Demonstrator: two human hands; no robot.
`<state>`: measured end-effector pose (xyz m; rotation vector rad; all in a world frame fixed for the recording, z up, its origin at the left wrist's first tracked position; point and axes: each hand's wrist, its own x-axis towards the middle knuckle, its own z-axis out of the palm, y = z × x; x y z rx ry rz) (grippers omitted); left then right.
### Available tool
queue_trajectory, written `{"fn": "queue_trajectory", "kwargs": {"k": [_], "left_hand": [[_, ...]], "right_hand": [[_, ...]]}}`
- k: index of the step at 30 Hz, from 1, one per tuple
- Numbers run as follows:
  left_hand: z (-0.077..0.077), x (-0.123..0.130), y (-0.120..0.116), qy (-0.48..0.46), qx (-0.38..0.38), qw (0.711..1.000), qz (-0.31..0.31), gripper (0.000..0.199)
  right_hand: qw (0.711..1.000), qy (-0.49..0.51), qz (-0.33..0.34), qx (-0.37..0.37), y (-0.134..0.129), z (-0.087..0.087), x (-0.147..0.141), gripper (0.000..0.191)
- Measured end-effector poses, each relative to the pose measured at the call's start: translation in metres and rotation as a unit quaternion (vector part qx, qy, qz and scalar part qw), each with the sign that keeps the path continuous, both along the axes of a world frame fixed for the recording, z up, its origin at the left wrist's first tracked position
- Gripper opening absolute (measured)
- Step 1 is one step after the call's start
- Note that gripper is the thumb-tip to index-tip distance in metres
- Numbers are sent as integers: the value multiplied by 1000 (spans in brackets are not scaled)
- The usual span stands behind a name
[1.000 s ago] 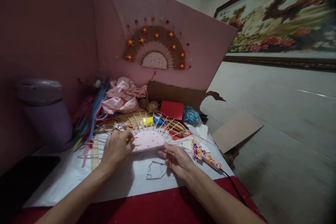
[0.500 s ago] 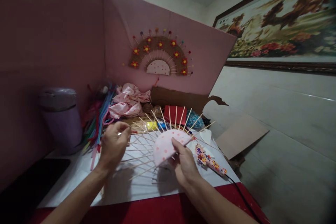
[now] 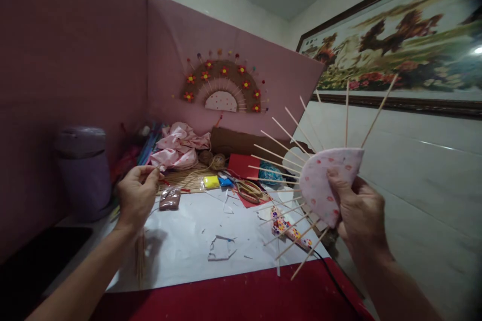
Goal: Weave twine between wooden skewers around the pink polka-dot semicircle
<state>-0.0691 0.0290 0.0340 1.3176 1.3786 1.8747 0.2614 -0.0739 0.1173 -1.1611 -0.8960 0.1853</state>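
My right hand (image 3: 361, 210) grips a pink spotted half-round piece (image 3: 324, 185) on the right, thumb on its face; thin wooden sticks (image 3: 288, 158) fan out from its curved edge. My left hand (image 3: 139, 193) is raised at the left with thumb and fingers pinched together; what they hold, if anything, is too small to make out. Near it lie a brown packet (image 3: 169, 198) and a pink spotted cloth (image 3: 178, 148). Under the sticks rests a flower-patterned glue gun (image 3: 289, 230) with a black cord.
On the white sheet (image 3: 181, 256) are paper scraps (image 3: 222, 250). Behind are scissors (image 3: 248, 191), yellow (image 3: 211, 182) and blue packets, twine, red card (image 3: 243, 166) and blue yarn. A purple container (image 3: 83, 173) stands left. A flowered half-ring decoration (image 3: 222, 72) is on the pink panel.
My right hand has moved right and up with the half-round piece, which has turned so its sticks point mostly left. My left hand has shifted slightly left, still pinched.
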Motion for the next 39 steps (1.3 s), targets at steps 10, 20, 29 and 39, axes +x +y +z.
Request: {"fn": "queue_trajectory", "kwargs": {"k": [10, 20, 29, 39], "left_hand": [[6, 23, -17, -182, -103, 952, -222, 25], [9, 17, -23, -215, -108, 902, -358, 17], [6, 24, -23, -197, -108, 942, -248, 15], [6, 29, -24, -135, -69, 972, -182, 19]], "right_hand": [[714, -673, -183, 60, 20, -22, -34, 34], [692, -690, -196, 72, 56, -83, -19, 42], [703, -687, -162, 91, 61, -98, -22, 36], [699, -690, -163, 94, 63, -97, -24, 33]]}}
